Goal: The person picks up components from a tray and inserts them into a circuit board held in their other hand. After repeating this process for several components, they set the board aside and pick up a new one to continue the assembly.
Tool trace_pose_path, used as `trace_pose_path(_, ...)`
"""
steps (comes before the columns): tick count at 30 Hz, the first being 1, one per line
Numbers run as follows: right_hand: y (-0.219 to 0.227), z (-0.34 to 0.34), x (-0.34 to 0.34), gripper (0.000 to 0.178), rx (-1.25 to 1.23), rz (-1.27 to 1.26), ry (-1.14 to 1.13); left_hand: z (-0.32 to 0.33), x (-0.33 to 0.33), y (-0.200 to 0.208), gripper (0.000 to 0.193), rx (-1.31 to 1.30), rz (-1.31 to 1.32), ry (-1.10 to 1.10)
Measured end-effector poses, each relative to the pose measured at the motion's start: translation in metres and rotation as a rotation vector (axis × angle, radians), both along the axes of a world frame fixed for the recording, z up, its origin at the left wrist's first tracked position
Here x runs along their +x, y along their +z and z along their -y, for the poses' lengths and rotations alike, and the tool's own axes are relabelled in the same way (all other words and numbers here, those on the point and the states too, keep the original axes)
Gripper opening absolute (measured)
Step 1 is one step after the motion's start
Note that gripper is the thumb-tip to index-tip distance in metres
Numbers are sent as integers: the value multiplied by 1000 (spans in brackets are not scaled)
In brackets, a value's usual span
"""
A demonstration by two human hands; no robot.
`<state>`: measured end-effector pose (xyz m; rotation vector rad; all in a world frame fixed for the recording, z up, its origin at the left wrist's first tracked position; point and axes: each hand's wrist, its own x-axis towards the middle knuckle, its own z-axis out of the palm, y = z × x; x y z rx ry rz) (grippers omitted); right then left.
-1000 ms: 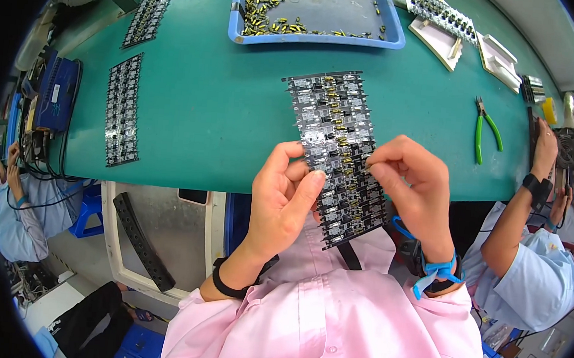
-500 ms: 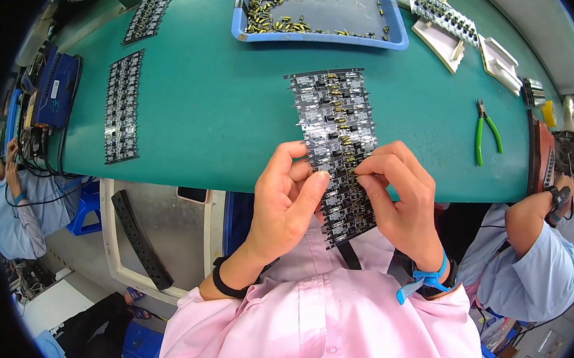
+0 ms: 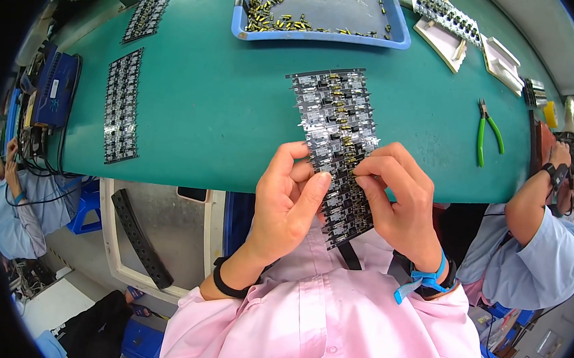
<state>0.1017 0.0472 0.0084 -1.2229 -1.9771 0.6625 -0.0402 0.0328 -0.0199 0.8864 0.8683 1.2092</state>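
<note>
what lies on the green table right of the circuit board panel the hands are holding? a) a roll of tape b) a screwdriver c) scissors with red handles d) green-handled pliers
d: the green-handled pliers lie on the green table, to the right of the circuit board panel pinched by the left hand and right hand.

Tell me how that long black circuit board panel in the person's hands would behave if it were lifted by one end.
The circuit board panel is long and thin, so it would probably sag or flex somewhat. It hangs over the table edge between the left hand and right hand, suggesting it is light. Its many small gold parts look fragile, likely to snag or bend.
</note>
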Motion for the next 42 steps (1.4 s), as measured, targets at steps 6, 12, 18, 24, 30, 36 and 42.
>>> trace_pose_path(6, 1, -3, 1, 13, 47, 52, 48, -2, -1, -1, 22, 7, -4, -13)
trace_pose_path(12, 1, -5, 4, 13, 19, 40, 80, -3, 2, 0, 22, 10, 3, -1)
trace_pose_path(18, 3, -9, 7, 14, -5, 43, 106, -4, 2, 2, 22, 8, -10, -6)
trace_pose_path(24, 6, -9, 9, 18, 19, 96, 122, -5, 4, 4, 21, 16, -10, -1)
trace_pose_path(30, 7, -6, 10, 19, 105, 127, 129, -4, 8, 7, 21, 5, -27, 27)
trace_pose_path(36, 3, -5, 12, 16, 166, 108, 90, -2, 10, 8, 21, 29, -27, 37)
trace_pose_path(42, 3, -4, 13, 14, 130, 45, 63, -2, 11, 11, 22, 24, -41, 33)
